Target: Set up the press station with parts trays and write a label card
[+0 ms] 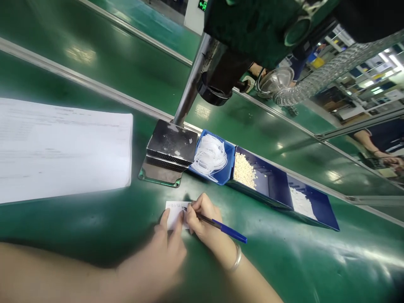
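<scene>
A small white slip of paper [173,217] lies on the green table, with a line of handwriting along its top edge. My left hand [168,242] rests on the slip, two fingers stretched out and apart on its lower part. In my right hand [202,216] is a pen [217,224] with a dark barrel and a blue cap on its back end; its tip touches the slip by the writing. A silver bangle [237,257] circles my right wrist.
Behind the slip stands a press with a metal base [172,145]. To its right are a blue bin [227,168] of white strips, one of small cream rings [244,170] and one of white pieces [303,203]. Printed sheets [66,151] lie left. Other people work across the table.
</scene>
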A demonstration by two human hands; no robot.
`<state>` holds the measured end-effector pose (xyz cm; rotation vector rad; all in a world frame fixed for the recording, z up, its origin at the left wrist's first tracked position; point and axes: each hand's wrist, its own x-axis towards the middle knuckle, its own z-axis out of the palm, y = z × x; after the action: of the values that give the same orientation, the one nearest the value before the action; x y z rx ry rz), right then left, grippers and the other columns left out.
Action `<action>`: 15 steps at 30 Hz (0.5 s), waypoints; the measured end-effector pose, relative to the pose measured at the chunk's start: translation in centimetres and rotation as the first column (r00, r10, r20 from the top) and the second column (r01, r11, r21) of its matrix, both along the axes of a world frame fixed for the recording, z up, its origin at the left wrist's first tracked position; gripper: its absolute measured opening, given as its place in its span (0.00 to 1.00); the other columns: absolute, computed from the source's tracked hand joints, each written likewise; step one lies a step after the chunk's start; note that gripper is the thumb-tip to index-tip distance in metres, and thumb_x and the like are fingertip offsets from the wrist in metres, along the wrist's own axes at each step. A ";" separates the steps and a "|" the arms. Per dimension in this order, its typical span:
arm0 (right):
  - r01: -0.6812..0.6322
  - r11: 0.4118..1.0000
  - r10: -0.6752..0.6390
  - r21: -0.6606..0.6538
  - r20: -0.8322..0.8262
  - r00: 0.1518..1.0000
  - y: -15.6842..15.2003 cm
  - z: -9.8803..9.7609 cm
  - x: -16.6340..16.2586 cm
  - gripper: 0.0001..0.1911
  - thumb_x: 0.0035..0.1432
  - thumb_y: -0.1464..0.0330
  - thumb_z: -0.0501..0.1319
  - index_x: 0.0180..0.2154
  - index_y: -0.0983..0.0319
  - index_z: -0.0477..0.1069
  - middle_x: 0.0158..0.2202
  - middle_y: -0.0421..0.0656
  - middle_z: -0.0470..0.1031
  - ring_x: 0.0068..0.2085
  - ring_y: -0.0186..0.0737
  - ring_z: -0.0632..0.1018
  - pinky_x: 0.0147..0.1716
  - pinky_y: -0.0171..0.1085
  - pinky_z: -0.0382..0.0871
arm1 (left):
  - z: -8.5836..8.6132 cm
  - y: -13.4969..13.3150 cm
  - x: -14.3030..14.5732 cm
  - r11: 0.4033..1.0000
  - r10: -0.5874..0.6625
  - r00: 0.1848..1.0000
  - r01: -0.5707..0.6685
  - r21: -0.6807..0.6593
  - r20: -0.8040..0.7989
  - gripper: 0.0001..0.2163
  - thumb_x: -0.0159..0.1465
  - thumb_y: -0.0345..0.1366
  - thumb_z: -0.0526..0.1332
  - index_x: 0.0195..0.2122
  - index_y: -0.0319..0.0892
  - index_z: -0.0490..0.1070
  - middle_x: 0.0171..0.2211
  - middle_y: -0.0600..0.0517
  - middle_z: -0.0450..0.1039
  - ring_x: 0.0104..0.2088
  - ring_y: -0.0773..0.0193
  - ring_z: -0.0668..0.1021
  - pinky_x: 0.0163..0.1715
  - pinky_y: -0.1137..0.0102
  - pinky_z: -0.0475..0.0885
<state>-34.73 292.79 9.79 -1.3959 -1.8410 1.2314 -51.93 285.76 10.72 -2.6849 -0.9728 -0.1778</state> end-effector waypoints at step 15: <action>0.103 0.993 -0.105 -0.056 -0.042 0.994 -0.2 -0.2 0.2 0.12 0.65 0.65 0.56 0.31 0.56 0.55 0.15 0.32 0.69 0.14 0.33 0.69 0.17 0.30 0.60 | 0.1 0.2 -0.2 0.998 -0.044 0.995 0.039 -0.055 -0.088 0.20 0.68 0.53 0.53 0.46 0.47 0.78 0.51 0.44 0.77 0.62 0.39 0.69 0.57 0.42 0.60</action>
<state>-34.54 292.57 9.63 -1.4623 -1.6942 1.2578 -52.10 285.97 10.83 -2.7373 -0.9081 -0.0404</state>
